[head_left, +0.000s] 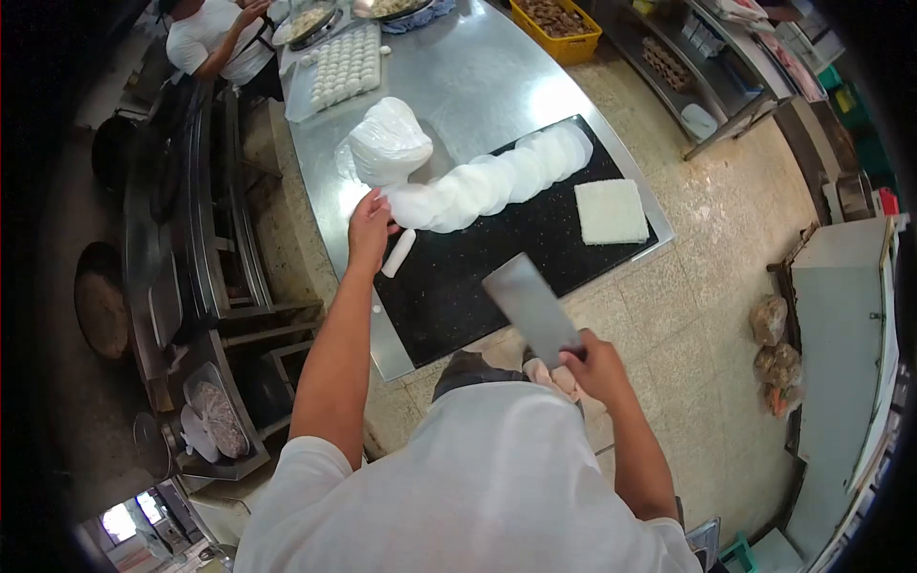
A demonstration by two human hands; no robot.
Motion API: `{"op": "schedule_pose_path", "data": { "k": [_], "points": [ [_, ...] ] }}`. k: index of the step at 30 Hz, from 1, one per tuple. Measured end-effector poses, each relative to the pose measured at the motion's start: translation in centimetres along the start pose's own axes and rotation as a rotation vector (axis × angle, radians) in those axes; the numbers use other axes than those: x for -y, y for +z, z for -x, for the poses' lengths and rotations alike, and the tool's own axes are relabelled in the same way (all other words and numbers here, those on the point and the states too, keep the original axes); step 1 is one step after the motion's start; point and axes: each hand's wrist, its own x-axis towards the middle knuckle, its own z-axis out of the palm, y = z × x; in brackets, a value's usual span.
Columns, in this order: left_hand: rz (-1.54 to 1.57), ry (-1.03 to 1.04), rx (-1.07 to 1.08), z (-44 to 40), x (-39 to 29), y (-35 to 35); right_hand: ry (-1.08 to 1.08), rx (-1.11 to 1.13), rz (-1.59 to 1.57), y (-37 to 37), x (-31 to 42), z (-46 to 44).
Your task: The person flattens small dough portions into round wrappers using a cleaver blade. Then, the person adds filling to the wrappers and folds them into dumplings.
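My left hand [367,232] is at the near-left end of a row of overlapping, thin round dough wrappers [497,181]. Its fingertips are closed on the edge of the end wrapper [411,205]. Just below that hand, a short white dough roll [399,253] lies on the black board [449,296]. With my right hand [594,367] I grip the handle of a cleaver [531,306], its broad blade held above the board's front edge. A folded white cloth [611,212] rests on the board's right end. Behind the wrappers sits a white bundle in clear plastic [390,141].
The steel table [468,67] carries a tray of small white dough balls [346,67] and bowls at the far end. Another person [224,43] stands at the far left. A yellow crate [559,33] and shelves flank the table; a stove counter runs along the left.
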Motion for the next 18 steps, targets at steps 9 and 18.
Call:
{"op": "schedule_pose_path", "data": {
  "k": [9,18],
  "points": [
    [-0.708,0.374,-0.088,7.6,5.2,-4.2,0.026,-0.515,-0.835,-1.8,-1.8,-8.1],
    [-0.597,0.555,-0.025,6.7,7.8,-7.3,0.337,-0.311,-0.377,7.3,6.6,-4.1]
  ]
}}
